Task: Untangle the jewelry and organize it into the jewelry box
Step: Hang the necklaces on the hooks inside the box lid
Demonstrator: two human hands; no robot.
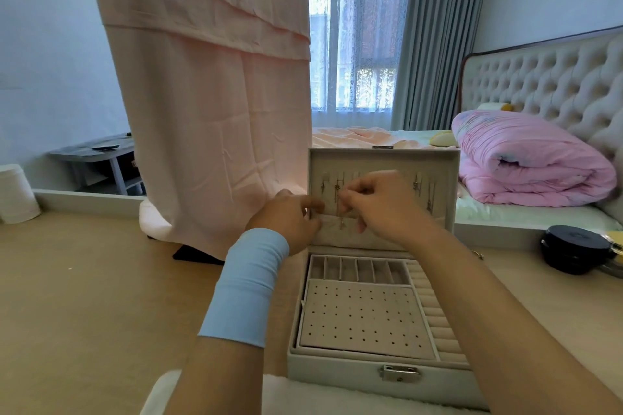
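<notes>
An open grey jewelry box (371, 377) sits in front of me, its lid (384, 158) standing upright. A thin gold necklace (337, 194) hangs inside the lid on the left, and other chains (429, 194) hang on the right. My left hand (290, 217), with a blue wrist sleeve, and my right hand (381, 200) are both raised at the lid with fingertips pinched around the gold necklace's chain. The tray below shows a perforated earring panel (364, 317), small compartments (357, 269) and ring rolls (435, 310), all without jewelry.
A pink cloth (209, 94) hangs over something just left of the box. A black round case (573, 248) lies at the right on the beige surface (84, 296). Behind is a bed with a rolled pink quilt (532, 158). A white canister (17, 194) stands at far left.
</notes>
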